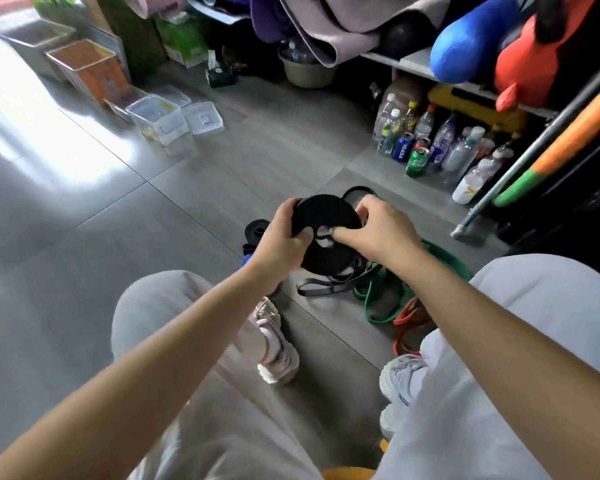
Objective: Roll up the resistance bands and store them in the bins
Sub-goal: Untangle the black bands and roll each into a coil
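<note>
- Filling the centre of the frame, a black rolled band (pixel 329 216) is held above the grey floor (pixel 187 202), its loose tail trailing down beneath.
- The roll's left edge is gripped by the left hand (pixel 283 239), fingers curled over the rim.
- Its middle is pinched by the right hand (pixel 378 230).
- A green band (pixel 388 296) and a red band (pixel 407 320) are seen tangled on the floor, lower right of centre.
- A folded black band (pixel 257 226) lies just left of the hands.
- Clear bins (pixel 160 123) are set at the upper left, well apart.

Black band roll (pixel 326 220) matt, rubbery; bins (pixel 160 121) clear plastic; floor (pixel 187 188) smooth, glossy grey tile.
</note>
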Action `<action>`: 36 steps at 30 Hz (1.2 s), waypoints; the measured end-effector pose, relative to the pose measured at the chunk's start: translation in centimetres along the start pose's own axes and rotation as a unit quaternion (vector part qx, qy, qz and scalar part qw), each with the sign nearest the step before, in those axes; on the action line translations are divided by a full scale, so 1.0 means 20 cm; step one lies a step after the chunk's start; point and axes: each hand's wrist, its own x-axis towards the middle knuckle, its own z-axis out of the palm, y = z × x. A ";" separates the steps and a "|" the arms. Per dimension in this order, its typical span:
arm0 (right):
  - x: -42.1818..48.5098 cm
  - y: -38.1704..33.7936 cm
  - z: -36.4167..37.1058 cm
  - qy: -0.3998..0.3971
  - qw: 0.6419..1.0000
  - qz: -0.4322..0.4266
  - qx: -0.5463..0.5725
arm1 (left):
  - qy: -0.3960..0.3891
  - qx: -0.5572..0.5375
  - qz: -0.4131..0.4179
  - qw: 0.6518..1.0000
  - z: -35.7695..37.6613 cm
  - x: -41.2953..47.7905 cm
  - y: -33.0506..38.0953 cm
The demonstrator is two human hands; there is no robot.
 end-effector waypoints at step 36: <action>1.65 0.66 1.76 -0.277 0.926 0.149 -0.207 | 0.026 -0.075 -0.381 0.921 0.16 1.44 -1.79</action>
